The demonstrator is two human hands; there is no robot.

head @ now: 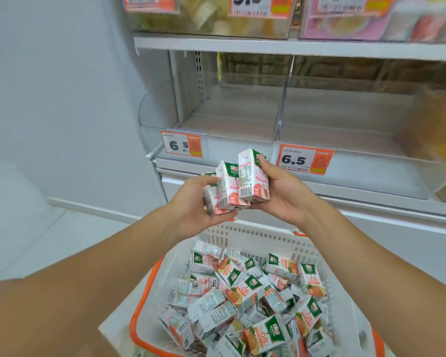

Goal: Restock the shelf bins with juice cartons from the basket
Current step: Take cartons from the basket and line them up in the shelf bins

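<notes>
left hand (198, 199): mine, fingers curled round a small stack of pink cartons (223, 191), two or three, one mostly hidden behind the others.
right hand (281, 194): mine, wrapped round a single carton (252, 176), thumb on the top green corner, carton upright, touching the left-hand stack.
cartons held: raised between the basket and the shelf, in front of the lower shelf edge, not yet in any bin.
basket (268, 235): white, orange rim, below my forearms, heaped with loose cartons (255, 292) lying every way; pink and orange kinds mixed.
left bin (232, 117): clear plastic, looks bare inside, price tag (183, 144) on its front lip.
right bin (345, 119): clear, next along, tag reading 6.5 (304, 159) on front; blurred yellow-orange stuff at its far right, can't tell what.
upper shelf (294, 45): other bins above, filled, too blurry to name.
step: judged, carrying a handful to a bin; which bin takes pink, can't tell from tags.
how to do well: square the cartons together before lifting over the front lip, keep them upright, labels outward.
placing: set at the back first, row by row, so later handfuls fit.
risk: the left stack is loosely held, so the hidden carton could slip; press the two hands together as I go.
progress: early, basket still heaped.
</notes>
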